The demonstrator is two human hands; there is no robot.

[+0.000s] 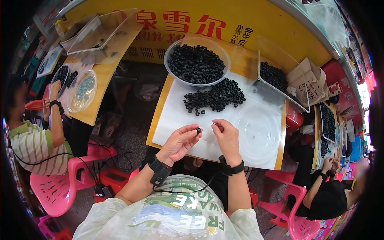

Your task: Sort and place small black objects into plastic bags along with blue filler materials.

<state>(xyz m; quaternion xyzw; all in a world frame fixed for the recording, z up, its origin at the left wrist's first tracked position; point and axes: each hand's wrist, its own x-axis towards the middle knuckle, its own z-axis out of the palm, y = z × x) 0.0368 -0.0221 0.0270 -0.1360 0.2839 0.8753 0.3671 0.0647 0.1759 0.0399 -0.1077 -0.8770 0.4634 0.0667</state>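
Note:
My left hand (180, 143) is over the near part of a white sheet (171, 116) on the wooden table. Its thumb and fingertips pinch a small black ring-shaped part (199, 130), whose hole shows. Just to the right, my right hand (227, 138) has thumb and forefinger pressed together; anything between them is too small to make out. Beyond both hands lies a loose pile of similar black parts (224, 94). Behind the pile stands a clear round bowl (167, 69), filled with many more. A clear round lid or shallow dish (258, 138) lies to the right of my right hand.
A clear bin (296, 105) with black parts stands at the back right, beside a beige bag (306, 82). A yellow panel (200, 18) closes off the far side. People work at tables left and right, near pink chairs (54, 192). Cables run from my wristbands.

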